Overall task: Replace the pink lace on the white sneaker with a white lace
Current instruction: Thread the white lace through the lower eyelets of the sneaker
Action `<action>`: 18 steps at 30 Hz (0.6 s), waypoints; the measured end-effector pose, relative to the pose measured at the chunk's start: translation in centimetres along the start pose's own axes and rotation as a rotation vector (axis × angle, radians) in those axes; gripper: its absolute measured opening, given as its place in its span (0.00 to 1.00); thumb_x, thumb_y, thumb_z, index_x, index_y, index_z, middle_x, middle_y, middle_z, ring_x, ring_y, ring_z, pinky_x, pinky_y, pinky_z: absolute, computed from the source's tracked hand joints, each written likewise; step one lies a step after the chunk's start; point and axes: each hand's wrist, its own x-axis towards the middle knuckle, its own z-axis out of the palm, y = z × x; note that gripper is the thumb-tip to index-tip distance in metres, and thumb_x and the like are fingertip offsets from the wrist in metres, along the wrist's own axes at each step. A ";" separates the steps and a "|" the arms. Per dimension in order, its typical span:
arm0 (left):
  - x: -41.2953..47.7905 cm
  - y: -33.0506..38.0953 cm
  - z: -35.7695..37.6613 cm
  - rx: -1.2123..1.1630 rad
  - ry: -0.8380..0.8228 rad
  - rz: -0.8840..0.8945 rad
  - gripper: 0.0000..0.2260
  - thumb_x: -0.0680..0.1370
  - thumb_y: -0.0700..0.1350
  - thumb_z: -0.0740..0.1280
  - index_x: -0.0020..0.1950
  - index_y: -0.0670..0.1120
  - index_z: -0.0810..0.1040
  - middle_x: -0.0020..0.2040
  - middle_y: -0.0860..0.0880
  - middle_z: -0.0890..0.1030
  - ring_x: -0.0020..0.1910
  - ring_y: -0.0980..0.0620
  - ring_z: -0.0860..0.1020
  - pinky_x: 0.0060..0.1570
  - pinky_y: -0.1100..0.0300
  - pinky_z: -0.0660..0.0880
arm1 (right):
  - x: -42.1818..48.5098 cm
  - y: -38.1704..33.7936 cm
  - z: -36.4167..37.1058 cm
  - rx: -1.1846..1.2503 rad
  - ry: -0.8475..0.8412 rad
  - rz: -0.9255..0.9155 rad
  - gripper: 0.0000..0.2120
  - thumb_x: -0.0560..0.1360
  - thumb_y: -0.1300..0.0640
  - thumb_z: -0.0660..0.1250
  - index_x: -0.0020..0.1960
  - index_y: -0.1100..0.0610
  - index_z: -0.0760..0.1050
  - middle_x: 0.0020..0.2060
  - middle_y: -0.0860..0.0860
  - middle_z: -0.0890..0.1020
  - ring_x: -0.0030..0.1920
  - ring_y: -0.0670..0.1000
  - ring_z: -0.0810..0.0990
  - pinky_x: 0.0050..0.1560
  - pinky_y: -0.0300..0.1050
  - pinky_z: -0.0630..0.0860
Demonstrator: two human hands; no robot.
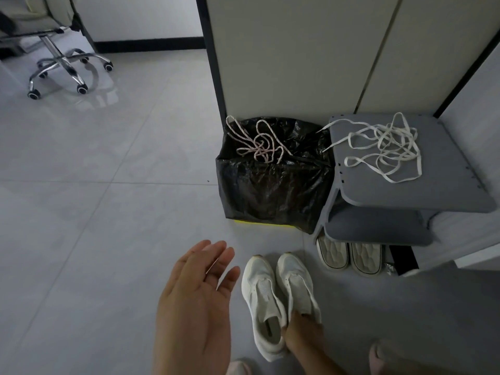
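Observation:
Two white sneakers without laces stand side by side on the grey floor, the left sneaker and the right sneaker. My right hand grips both at their heel openings, fingers tucked inside the collars. My left hand hovers palm up and flat to the left of the sneakers, holding nothing. A pink lace lies tangled on top of a bin lined with a black bag. Loose white laces lie in a heap on the grey top shelf of a low rack.
Under the rack's lower shelf stands a pair of beige slip-on shoes. A cream cabinet rises behind the bin. An office chair on a wheeled chrome base stands at the far left. My pink slippers show at the bottom edge.

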 end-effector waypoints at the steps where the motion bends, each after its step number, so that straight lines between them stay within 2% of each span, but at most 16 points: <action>1: 0.0 0.1 0.0 -0.001 -0.003 -0.008 0.05 0.77 0.39 0.61 0.49 0.42 0.76 0.45 0.44 0.81 0.49 0.49 0.80 0.44 0.56 0.73 | -0.2 0.1 0.2 -0.003 0.005 0.010 0.20 0.76 0.42 0.56 0.63 0.52 0.70 0.62 0.51 0.76 0.64 0.52 0.72 0.61 0.44 0.66; 8: 0.1 -0.1 0.0 0.009 -0.033 -0.008 0.05 0.77 0.39 0.61 0.48 0.43 0.76 0.46 0.45 0.81 0.47 0.50 0.80 0.43 0.57 0.73 | -1.1 0.7 1.1 0.038 -0.004 0.018 0.24 0.76 0.41 0.55 0.63 0.55 0.70 0.62 0.54 0.76 0.66 0.54 0.70 0.65 0.46 0.65; 13: 0.2 -0.1 -0.1 0.000 -0.048 -0.007 0.04 0.77 0.40 0.62 0.46 0.44 0.77 0.45 0.46 0.81 0.48 0.50 0.81 0.43 0.58 0.73 | -1.1 1.2 -0.1 0.128 -0.072 0.005 0.24 0.77 0.41 0.55 0.63 0.57 0.69 0.63 0.54 0.74 0.65 0.55 0.70 0.61 0.45 0.67; 15: 0.3 -0.2 0.0 -0.001 -0.054 -0.008 0.04 0.77 0.40 0.62 0.47 0.44 0.77 0.45 0.46 0.81 0.48 0.50 0.81 0.43 0.58 0.73 | -1.3 1.3 -2.2 0.183 -0.015 -0.043 0.20 0.78 0.43 0.55 0.59 0.57 0.71 0.59 0.54 0.76 0.60 0.54 0.74 0.58 0.45 0.70; 18: 0.3 -0.3 0.1 -0.005 -0.055 -0.011 0.05 0.77 0.39 0.62 0.48 0.43 0.76 0.46 0.45 0.81 0.48 0.49 0.80 0.44 0.57 0.74 | -1.5 1.1 -8.4 0.554 0.195 -0.174 0.09 0.79 0.51 0.58 0.51 0.55 0.72 0.45 0.53 0.79 0.43 0.49 0.77 0.46 0.46 0.76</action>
